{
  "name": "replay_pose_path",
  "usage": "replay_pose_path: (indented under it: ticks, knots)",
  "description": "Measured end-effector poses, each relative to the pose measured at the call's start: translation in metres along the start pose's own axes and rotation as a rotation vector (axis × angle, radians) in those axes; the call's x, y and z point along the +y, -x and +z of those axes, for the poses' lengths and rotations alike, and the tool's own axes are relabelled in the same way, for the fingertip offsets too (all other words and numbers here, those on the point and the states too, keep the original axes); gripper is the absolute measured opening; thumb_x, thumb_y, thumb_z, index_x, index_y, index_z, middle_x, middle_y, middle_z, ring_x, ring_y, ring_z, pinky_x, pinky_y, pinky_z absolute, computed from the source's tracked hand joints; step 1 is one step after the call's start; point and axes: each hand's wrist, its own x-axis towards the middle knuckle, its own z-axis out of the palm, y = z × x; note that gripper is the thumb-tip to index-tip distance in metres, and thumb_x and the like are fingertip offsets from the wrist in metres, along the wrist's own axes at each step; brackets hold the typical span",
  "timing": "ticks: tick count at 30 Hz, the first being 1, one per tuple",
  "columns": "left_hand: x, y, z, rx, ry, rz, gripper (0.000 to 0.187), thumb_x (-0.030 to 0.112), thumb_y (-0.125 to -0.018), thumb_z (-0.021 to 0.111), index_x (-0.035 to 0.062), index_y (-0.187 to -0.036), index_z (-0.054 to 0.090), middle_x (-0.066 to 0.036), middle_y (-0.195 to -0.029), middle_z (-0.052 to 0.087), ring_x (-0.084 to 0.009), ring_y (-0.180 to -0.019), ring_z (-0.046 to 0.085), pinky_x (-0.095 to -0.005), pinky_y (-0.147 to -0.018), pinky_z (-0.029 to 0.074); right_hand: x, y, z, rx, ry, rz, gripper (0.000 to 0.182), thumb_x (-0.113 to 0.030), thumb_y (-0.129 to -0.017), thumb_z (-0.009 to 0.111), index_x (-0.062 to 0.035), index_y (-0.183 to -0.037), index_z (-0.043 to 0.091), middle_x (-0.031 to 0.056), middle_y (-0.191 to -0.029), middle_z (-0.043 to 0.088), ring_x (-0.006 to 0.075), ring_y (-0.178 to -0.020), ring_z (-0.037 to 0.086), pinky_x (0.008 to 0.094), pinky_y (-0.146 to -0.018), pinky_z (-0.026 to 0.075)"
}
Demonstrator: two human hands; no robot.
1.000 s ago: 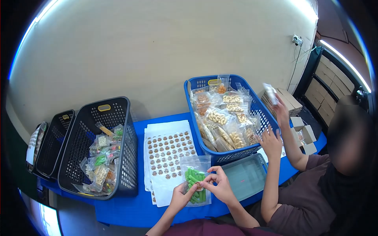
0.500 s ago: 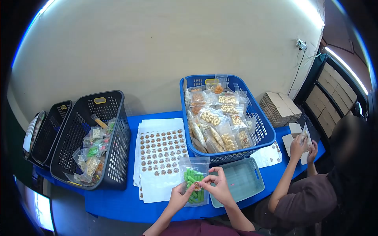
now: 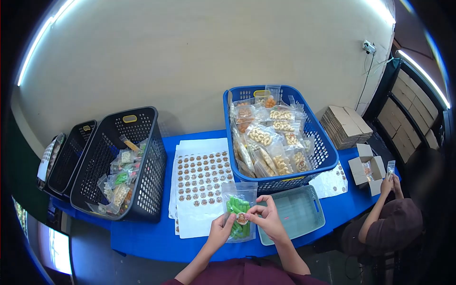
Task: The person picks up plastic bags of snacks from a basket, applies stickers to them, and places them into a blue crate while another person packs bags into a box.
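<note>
A clear zip bag (image 3: 240, 192) of green stick-shaped snacks is upright over the table's front edge. My left hand (image 3: 220, 233) grips its left side, thumb across the front. On the bag's front is a round sticker (image 3: 242, 218) with a brown and orange print. My right hand (image 3: 270, 222) pinches the sticker's right edge between thumb and forefinger, the other fingers curled above. Just left of the bag lie sheets of round stickers (image 3: 194, 223), with gaps in the bottom row. A shallow grey-green tray (image 3: 297, 213) sits beside my right hand.
A blue basket (image 3: 332, 164) full of snack bags stands behind the tray. Dark baskets (image 3: 147, 190) stand at left, the nearest holding mixed packets. At right, a co-worker (image 3: 384, 223) holds a small packet near an open carton (image 3: 377, 168); flattened cartons (image 3: 346, 126) are stacked behind.
My view has shifted slightly. Both hands stay at the bag and sticker. The co-worker's hands have moved lower and right, with the open carton now in plain sight.
</note>
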Motion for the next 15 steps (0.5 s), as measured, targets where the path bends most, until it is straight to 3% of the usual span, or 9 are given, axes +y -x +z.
replay_pose_path:
  ticks: [4,15]
  knots:
    - [0.006,-0.001,0.001,0.001,0.069,-0.033,0.029,0.023,-0.089,0.045,-0.0034,-0.091,0.056,-0.001,-0.078,0.057,-0.004,-0.071,0.047,-0.0192,-0.062,0.04,-0.007,0.001,0.005,0.016,-0.086,-0.013,0.042,0.001,-0.073,0.063,-0.0045,-0.099,0.03,0.0053,-0.076,0.055,0.0047,-0.066,0.045,0.0165,-0.059,0.036]
    - [0.019,0.006,0.011,-0.035,-0.023,0.083,0.029,0.022,-0.086,0.051,-0.004,-0.1,0.054,-0.005,-0.087,0.059,-0.0053,-0.076,0.051,-0.0201,-0.066,0.042,-0.01,0.008,0.005,0.026,0.208,-0.164,0.041,-0.003,-0.072,0.064,-0.0038,-0.097,0.032,0.0031,-0.071,0.056,0.0041,-0.062,0.043,0.0176,-0.058,0.035]
